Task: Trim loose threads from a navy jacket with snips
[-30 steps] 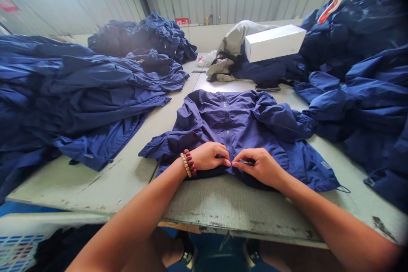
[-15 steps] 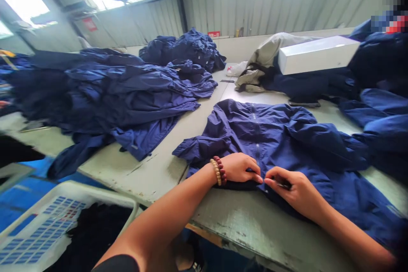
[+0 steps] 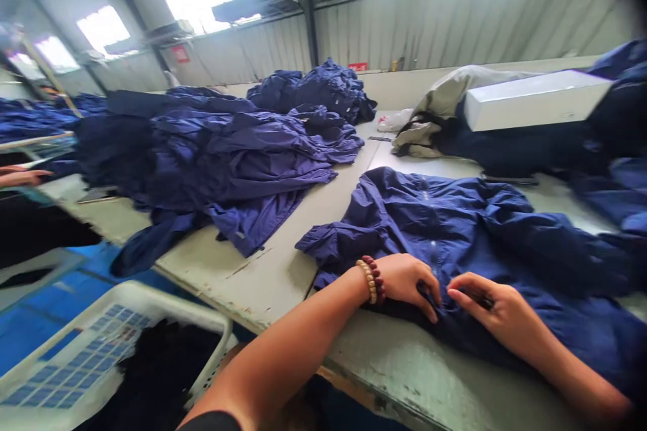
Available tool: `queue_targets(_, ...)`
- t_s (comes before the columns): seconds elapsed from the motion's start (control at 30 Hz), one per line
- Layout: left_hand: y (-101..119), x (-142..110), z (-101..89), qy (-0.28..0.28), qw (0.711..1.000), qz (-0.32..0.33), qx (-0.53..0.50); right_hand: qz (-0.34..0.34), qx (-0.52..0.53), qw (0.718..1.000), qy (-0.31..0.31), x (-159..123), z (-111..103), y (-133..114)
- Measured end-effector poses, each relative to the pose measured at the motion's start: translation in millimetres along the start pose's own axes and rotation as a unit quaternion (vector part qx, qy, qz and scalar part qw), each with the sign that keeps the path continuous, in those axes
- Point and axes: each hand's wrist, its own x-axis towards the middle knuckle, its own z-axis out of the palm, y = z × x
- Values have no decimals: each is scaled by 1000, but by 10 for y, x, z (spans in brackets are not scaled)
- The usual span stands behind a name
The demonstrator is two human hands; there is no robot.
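Left hand: grip curled, fingertips pressing the hem of the navy zip jacket. Right hand: thumb and forefinger pinched on a small dark item, too small to identify. Hands just apart, either side of the zip. Jacket lies bunched on the surface, zip running away from the person, hem under both hands. Bead bracelet on left wrist.
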Motion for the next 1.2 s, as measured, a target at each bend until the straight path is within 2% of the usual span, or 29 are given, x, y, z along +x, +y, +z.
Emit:
queue_targets(0.1,-17,-11,-62,13,1000,0,16,10,38,998,-41,54,-17,-59)
queue_targets(0.27,9,-7,-111,-5,998,-14,60,23,63,998,-14,93,-29,-70)
queue_targets(0.4,105,-15,-134,-21,990,-30,135,9,57,998,5,113,-25,-68)
queue_targets(0.57,255,-16,-181,-39,981,-71,178,-12,21,999,22,171,-19,-80)
queue_targets(0.67,413,-118,-147,-28,973,-92,208,-13,1,1000,18,153,-92,-138)
queue_targets(0.77,601,-479,-74,34,965,-80,249,-10,-25,999,21,-41,-286,-223)
queue_targets(0.87,686,-1091,-31,116,942,-94,300,-21,-95,995,11,-475,-607,-229)
queue_targets(0.97,581,-1723,-44,191,906,-155,343,-5,-166,986,9,-1025,-997,-16)
queue_targets(1.03,457,-2024,-70,212,899,-187,335,29,-203,979,13,-1331,-1250,237)
queue_targets(1.1,357,-2189,-95,211,907,-195,308,62,-230,971,3,-1529,-1458,503)
queue_targets(1.2,333,-2237,-118,212,918,-184,281,92,-245,965,17,-1643,-1627,748)
